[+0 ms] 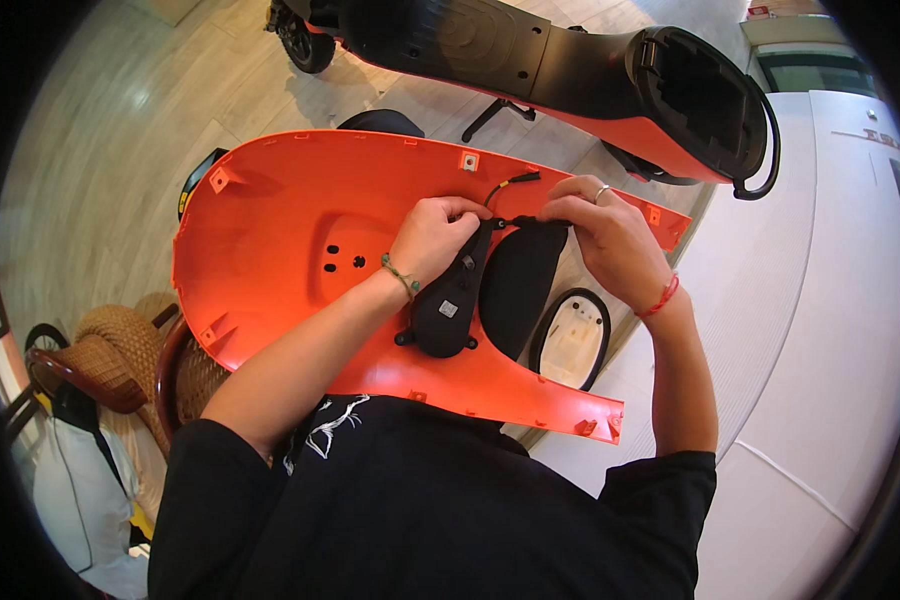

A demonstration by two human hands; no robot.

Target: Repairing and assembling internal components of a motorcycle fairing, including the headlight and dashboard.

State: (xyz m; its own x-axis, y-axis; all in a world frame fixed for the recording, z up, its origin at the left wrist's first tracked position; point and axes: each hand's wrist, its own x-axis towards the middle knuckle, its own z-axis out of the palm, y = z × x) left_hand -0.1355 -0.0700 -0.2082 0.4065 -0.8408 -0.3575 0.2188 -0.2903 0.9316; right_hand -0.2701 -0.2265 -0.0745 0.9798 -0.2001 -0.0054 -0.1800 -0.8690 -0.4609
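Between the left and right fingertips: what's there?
Head view: a short stretch of black cable spans from the left hand to the right hand, the orange panel showing behind.

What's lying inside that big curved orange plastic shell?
Inside the shell lie a long black plastic housing with a pale label and a thin, yellow-banded black cable. The left forearm and the housing hide the surface beneath them.
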